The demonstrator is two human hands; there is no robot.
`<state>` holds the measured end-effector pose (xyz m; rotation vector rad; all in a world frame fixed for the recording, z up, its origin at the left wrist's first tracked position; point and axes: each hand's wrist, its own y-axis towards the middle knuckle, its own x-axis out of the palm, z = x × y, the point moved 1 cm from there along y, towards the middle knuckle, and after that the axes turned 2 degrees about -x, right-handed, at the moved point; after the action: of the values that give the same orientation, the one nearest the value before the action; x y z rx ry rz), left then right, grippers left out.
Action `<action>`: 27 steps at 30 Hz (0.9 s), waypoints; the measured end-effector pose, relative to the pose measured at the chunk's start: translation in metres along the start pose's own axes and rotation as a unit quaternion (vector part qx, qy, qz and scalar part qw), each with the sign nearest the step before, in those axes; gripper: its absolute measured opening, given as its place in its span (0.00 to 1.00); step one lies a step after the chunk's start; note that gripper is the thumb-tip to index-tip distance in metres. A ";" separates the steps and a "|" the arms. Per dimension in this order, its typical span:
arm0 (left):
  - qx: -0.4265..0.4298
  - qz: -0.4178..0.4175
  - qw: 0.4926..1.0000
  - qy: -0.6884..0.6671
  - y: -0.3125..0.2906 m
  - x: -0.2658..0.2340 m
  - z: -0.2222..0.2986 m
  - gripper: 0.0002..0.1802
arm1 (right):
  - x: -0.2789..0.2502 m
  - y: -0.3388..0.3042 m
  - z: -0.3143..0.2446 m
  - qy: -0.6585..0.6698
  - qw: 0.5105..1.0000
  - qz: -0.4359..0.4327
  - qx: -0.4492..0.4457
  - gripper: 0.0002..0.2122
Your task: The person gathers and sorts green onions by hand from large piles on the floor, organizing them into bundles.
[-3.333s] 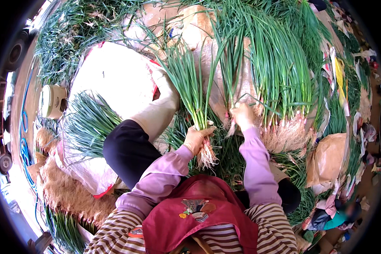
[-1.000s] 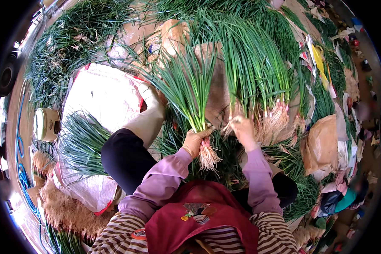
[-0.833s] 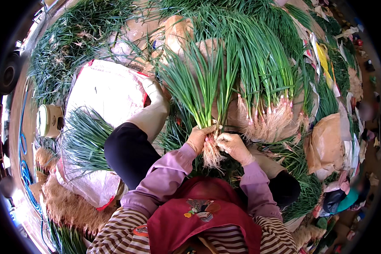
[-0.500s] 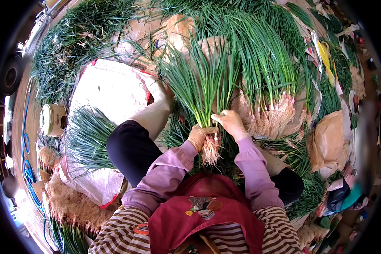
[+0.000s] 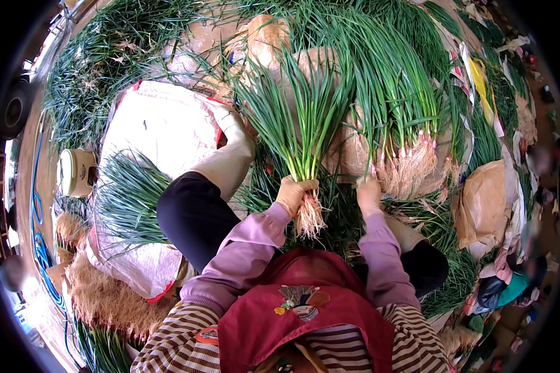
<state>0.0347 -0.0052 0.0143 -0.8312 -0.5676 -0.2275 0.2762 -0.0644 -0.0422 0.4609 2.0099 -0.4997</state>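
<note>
My left hand (image 5: 294, 194), in a pale glove, is closed around the lower stems of a bunch of spring onions (image 5: 305, 127). The green leaves fan upward and away from me, and pale stringy roots hang below the fist. My right hand (image 5: 369, 194) is apart from the bunch, at the near left edge of a larger pile of spring onions (image 5: 395, 99) with reddish bulbs and long tan roots. Motion blurs its fingers, so whether they grip a stalk is unclear.
Left of my bent leg, more spring onions (image 5: 130, 202) lie on a white sack (image 5: 162, 121). Loose greens (image 5: 99, 81) cover the far left. A small pale green appliance (image 5: 78, 173), a blue hose (image 5: 42, 255), a heap of roots (image 5: 106, 292) and brown paper (image 5: 482, 202) surround me.
My right hand has left the held bunch and moved right, to the larger pile. My left hand keeps its hold at nearly the same place.
</note>
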 end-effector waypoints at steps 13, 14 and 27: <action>0.008 0.020 0.997 0.076 -0.015 -0.001 0.021 0.10 | 0.076 0.031 -0.094 -0.024 0.991 -0.130 0.022 0.19; -0.032 0.015 0.994 0.104 -0.012 -0.008 0.019 0.10 | 0.095 0.035 -0.084 -0.027 0.997 -0.078 -0.002 0.17; -0.090 -0.033 0.992 0.087 -0.015 0.018 0.004 0.05 | -0.002 -0.035 -0.098 0.353 0.925 -0.125 -0.056 0.13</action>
<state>0.0415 -0.0118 0.0359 -0.9571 -0.4152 -0.4111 0.1880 -0.0424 0.0081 0.3375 2.8038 -0.3966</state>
